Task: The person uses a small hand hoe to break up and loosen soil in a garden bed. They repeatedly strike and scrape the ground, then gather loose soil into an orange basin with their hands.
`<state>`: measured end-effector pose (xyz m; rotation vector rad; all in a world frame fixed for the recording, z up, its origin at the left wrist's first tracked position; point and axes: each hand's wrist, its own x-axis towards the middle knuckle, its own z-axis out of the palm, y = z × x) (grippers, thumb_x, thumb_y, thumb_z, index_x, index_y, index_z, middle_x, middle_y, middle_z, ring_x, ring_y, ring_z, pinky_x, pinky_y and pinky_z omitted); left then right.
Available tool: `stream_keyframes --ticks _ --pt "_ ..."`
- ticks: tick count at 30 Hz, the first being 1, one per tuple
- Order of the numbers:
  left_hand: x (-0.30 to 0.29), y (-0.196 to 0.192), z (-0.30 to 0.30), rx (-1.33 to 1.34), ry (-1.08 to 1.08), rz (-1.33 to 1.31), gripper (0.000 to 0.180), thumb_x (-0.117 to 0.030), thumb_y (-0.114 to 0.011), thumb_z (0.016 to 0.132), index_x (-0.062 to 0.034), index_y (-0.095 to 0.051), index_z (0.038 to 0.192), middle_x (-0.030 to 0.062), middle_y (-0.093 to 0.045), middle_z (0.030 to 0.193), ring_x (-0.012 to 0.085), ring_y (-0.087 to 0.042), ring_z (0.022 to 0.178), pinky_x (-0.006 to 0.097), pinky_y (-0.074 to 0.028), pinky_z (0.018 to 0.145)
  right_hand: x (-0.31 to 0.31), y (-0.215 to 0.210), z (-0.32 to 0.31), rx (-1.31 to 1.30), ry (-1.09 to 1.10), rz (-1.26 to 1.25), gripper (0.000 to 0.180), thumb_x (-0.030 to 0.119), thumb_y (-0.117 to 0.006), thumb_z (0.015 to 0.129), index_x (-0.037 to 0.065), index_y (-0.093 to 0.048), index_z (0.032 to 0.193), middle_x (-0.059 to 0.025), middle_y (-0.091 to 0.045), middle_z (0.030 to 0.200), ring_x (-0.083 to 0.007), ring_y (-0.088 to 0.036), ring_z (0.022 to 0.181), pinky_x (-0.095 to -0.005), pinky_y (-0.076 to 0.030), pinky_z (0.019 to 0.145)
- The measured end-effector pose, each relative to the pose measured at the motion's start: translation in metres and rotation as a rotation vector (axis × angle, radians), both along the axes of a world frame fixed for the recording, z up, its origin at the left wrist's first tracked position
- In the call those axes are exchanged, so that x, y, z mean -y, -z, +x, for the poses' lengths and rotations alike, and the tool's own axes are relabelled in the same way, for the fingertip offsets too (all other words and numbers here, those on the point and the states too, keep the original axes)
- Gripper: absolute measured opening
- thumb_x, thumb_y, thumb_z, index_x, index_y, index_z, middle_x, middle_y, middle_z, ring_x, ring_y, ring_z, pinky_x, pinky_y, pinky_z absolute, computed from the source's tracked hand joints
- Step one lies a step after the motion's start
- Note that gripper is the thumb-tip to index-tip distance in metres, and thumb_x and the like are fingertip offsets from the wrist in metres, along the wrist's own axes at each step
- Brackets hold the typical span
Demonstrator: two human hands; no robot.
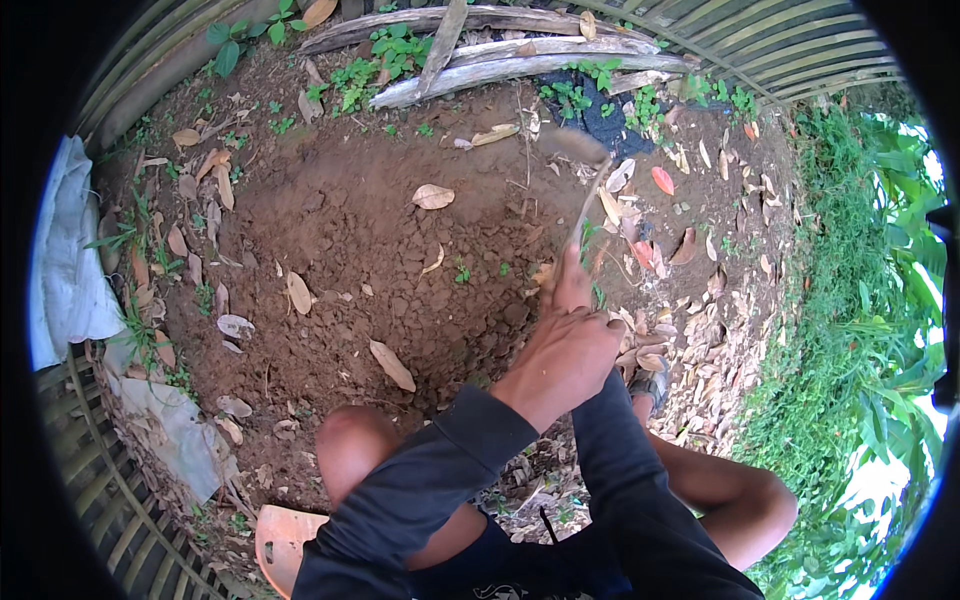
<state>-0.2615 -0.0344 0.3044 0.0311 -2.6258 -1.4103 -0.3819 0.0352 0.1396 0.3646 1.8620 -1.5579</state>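
My left hand (565, 355) is closed, its wrist crossing over my right forearm. Just beyond it, my right hand (571, 285) shows in part, closed around the handle of a short hoe (589, 200); the left hand covers the rest of it. The hoe's handle slants up and to the right from my fist. Its head, raised at the far end, is smeared by motion, so the blade's exact shape cannot be made out. Broken brown soil (400, 290) lies in front of me, with loose clods near my hands.
Weathered wooden poles (540, 62) lie at the back beside dark sheeting (600, 120). Bamboo fencing (790, 45) curves behind. Dry leaves (690, 370) cover the ground at right, before green plants (840, 290). Pale sheeting (75, 260) hangs at left. My bent knees flank my forearms.
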Motion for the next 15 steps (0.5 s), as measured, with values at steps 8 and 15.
stream_keyframes --ticks 8,15 --pt "0.007 -0.005 -0.007 0.156 0.059 -0.103 0.02 -0.021 -0.061 0.096 -0.0021 -0.067 0.1 0.0155 -0.069 0.096 0.0354 -0.068 0.1 0.048 -0.053 0.092 -0.023 0.016 0.091 -0.137 -0.21 0.143 0.051 0.059 -0.043 0.108 0.01 -0.058 0.104 -0.003 -0.054 0.068 -0.0176 -0.052 0.05 -0.0327 -0.044 0.043" --pt "-0.001 0.001 0.004 0.052 0.011 -0.052 0.018 -0.018 -0.064 0.094 -0.0027 -0.068 0.101 0.0154 -0.069 0.098 0.0336 -0.069 0.1 0.046 -0.054 0.089 0.006 -0.032 -0.018 -0.078 0.073 -0.218 0.055 0.064 -0.048 0.105 0.011 -0.051 0.094 -0.0022 -0.049 0.059 -0.0201 -0.046 0.042 -0.0351 -0.039 0.037"
